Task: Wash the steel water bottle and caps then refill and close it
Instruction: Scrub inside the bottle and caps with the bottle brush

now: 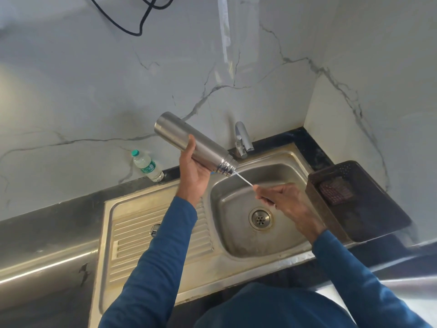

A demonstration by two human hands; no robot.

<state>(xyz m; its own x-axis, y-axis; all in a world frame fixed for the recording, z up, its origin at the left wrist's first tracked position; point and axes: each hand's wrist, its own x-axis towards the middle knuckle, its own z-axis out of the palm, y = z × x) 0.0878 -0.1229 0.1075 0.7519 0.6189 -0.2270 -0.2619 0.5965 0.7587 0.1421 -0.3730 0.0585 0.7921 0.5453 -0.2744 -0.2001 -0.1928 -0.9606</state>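
The left hand (192,170) has the steel bottle (192,143) up above the sink (279,250), tilted, base high toward the wall and open threaded mouth angled down over the basin. The fingers wrap under and round the bottle's middle, thumb lying across the near side, a firm hold. The right hand (281,197) is out over the basin, its fingers curled tight on the end of a thin white brush handle (243,179), and that handle runs straight up into the bottle's mouth; the brush head is inside, out of sight. Both sleeves are blue.

Behind the bottle's mouth stands the tap (242,138), at the back rim of the sink. The drain (260,218) sits in the basin floor below the right hand. On the ribbed draining board (142,235) lies 1 small metal piece (155,229), too small to make out. Back on the dark counter (47,223), against the marble wall, stands 1 clear plastic bottle (147,165) with a green cap. Right of the sink sits a dark basket (369,209) with a scrub pad (335,191) in it.
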